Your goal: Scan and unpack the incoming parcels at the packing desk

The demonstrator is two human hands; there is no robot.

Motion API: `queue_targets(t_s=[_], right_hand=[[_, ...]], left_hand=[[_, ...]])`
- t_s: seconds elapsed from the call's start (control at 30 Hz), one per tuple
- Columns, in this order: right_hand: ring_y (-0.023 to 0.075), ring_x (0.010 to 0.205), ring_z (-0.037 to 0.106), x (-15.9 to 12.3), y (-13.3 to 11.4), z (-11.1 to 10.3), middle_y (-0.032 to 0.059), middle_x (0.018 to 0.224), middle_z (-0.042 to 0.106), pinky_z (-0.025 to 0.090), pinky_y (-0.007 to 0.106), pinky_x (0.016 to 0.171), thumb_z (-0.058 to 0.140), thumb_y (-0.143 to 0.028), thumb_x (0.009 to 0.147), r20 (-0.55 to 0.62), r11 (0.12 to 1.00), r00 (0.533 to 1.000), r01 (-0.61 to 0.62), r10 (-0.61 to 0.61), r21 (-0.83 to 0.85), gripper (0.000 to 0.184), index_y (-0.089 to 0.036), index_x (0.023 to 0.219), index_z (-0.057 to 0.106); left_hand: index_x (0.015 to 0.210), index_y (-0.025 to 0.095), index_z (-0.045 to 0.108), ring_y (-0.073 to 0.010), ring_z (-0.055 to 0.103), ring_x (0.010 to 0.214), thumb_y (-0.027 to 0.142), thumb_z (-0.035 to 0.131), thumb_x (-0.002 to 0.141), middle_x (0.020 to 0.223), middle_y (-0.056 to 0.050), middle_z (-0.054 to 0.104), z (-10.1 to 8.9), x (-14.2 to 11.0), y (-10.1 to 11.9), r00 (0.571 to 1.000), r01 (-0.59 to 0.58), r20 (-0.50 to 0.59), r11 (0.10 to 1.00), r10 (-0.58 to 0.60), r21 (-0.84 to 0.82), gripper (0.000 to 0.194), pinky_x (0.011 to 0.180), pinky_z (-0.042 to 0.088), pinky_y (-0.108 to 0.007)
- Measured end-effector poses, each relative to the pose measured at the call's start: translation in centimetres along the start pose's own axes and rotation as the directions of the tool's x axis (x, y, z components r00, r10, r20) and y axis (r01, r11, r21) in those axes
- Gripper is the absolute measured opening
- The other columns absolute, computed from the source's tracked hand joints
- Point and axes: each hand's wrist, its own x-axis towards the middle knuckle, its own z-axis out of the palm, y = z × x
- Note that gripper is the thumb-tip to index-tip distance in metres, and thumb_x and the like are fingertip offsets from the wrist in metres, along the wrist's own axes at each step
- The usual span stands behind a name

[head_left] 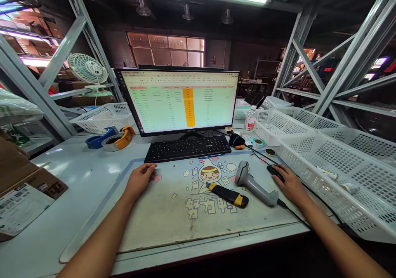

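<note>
two hands rest on the mat [161, 224]: the right hand [289, 183] cupped over a mouse [275, 173], the left hand [140, 181] open and empty, a scanner [255, 183] slanting just left of the right hand, its head pointing away toward the keyboard [187, 149].

Monitor [179, 101] showing a spreadsheet, keyboard [187, 148] just in front of it. Left of the monitor: blue and orange tape dispensers [116, 139], white plastic basket [103, 117], desk fan [88, 69]. Right of it: water bottle [250, 120], more white baskets [334, 166].
</note>
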Motion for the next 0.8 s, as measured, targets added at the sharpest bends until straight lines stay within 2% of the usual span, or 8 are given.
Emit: queue_targets(t_s=[0.27,0.47,0.8], right_hand=[[0.035,0.131,0.063,-0.05,-0.31,-0.14,0.0138,0.15,0.06,0.052,0.056,0.114,0.048,-0.05,0.104,-0.001,1.0,1.0,-0.002,0.002,-0.006,0.051,-0.025,0.144,0.068],[0.0354,0.132,0.062,-0.02,-0.2,-0.09,0.0152,0.15,0.059,0.052,0.056,0.115,0.046,-0.052,0.106,0.004,1.0,1.0,0.012,-0.012,-0.008,0.053,-0.022,0.144,0.068],[0.0352,0.131,0.063,-0.06,-0.06,0.04,0.0136,0.151,0.059,0.053,0.057,0.113,0.046,-0.053,0.105,0.004,1.0,1.0,-0.003,0.003,-0.006,0.052,-0.025,0.144,0.067]], left_hand=[[0.097,0.016,0.076,-0.0185,0.065,0.061,0.073,0.075,0.061,0.074,-0.005,0.071,0.07,0.06,-0.09,1.0,-0.01,-0.003,1.0,0.01,0.005,0.067,0.059,0.05,-0.03],[0.097,0.016,0.076,-0.019,0.065,0.063,0.073,0.076,0.062,0.075,-0.004,0.071,-0.05,0.11,-0.17,1.0,-0.019,-0.001,1.0,0.019,0.012,0.067,0.06,0.049,-0.03],[0.096,0.017,0.075,-0.0199,0.063,0.063,0.076,0.076,0.058,0.075,-0.004,0.07,0.05,-0.19,0.4,1.0,0.01,0.006,1.0,-0.01,0.001,0.071,0.061,0.048,-0.031]])
